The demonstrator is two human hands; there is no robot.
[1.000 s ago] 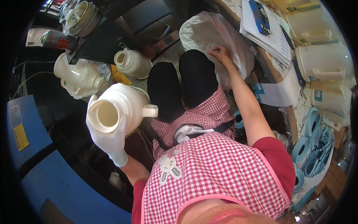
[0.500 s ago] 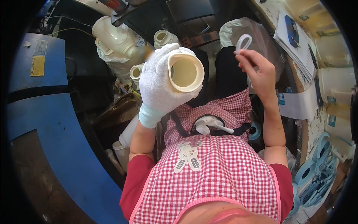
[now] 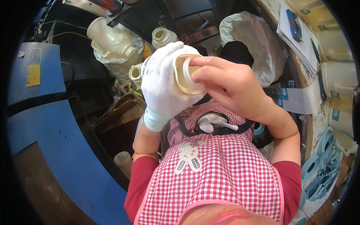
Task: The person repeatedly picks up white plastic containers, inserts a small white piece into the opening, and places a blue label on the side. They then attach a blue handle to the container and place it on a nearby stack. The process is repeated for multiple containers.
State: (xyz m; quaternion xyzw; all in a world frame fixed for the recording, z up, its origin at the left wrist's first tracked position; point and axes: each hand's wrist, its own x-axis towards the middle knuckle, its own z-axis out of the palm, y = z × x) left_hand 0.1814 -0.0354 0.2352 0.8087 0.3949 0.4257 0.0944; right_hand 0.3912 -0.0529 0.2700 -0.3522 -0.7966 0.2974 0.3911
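At 12 o'clock, cream jug (image 3: 181,80), mouth facing viewer, long axis roughly along line of sight; left hand (image 3: 161,78) grips it from 9 o'clock, right hand (image 3: 233,83) from 4 pinches white ring (image 3: 185,70) at mouth.

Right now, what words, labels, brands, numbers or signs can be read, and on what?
Nothing reads clearly.
Yellow label, grey label on blue panel: too small.
Stickers on pale tubs and white sheet: too small.
Papers, can: too blurred.
Jug, ring: no text visible.

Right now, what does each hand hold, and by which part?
The left hand: a cream jug, around its outer side. The right hand: a white ring, by its right edge.
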